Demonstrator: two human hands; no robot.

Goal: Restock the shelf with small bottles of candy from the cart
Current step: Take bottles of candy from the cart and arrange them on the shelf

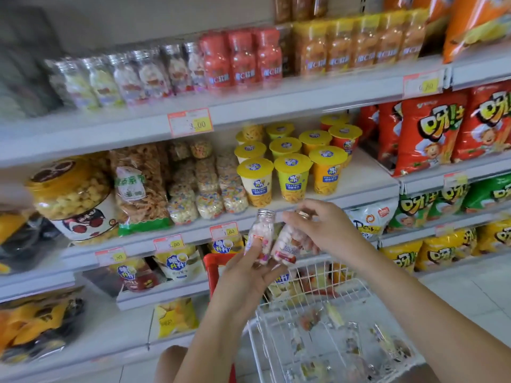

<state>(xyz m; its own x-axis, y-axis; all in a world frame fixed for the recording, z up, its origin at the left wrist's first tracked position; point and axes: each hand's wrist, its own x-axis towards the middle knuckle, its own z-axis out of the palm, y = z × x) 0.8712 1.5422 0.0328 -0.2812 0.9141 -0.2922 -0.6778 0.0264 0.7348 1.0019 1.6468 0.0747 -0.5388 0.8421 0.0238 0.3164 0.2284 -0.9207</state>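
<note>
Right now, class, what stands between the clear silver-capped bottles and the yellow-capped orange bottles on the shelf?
Red bottles, three across the front, as the head view shows.

Left hand (244, 277) and right hand (322, 229) raised together, fingers (297, 218) curled gripping

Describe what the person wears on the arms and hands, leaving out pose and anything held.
The left hand and right hand wear no gloves, and no watch or bracelet shows at either wrist. Both forearms are uncovered, with no sleeve in view. A small metallic glint by the right fingers may be a ring; blur leaves that unclear.
</note>
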